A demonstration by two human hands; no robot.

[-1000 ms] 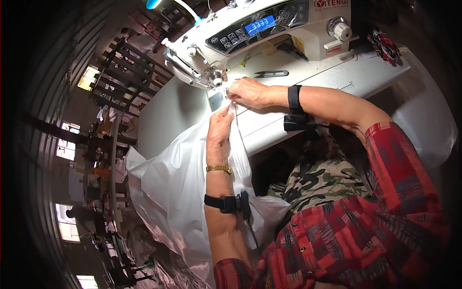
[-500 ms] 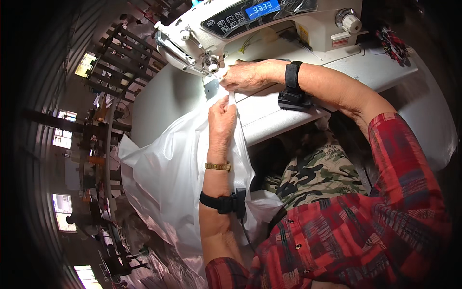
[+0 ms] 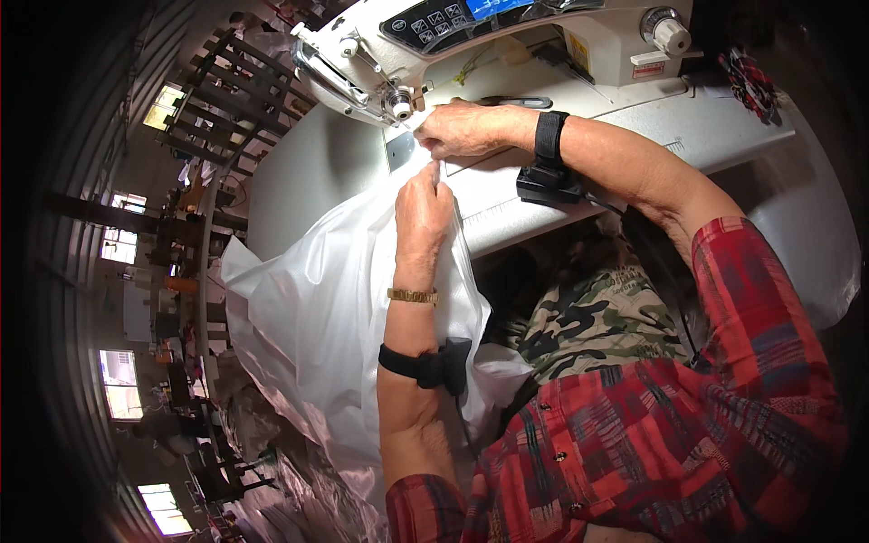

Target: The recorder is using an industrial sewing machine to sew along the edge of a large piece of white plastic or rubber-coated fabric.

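White fabric hangs over the near edge of the sewing machine table and spreads down to the left of my lap. My left hand is closed on the fabric's edge, a short way in front of the needle area. Beside the needle and presser foot, my right hand pinches the same edge, its fingertips partly hidden under the glare of the lamp. The white sewing machine stands over both hands, with its head just beyond my right fingertips.
Thread snips lie on the machine bed behind my right hand. A handwheel is at the machine's right end, near a bundle of plaid cloth. Dark slatted racks stand at the far left.
My left hand's fingers have stretched slightly forward along the fabric edge. The right hand stays beside the needle, and the snips behind it show more. The view has shifted slightly.
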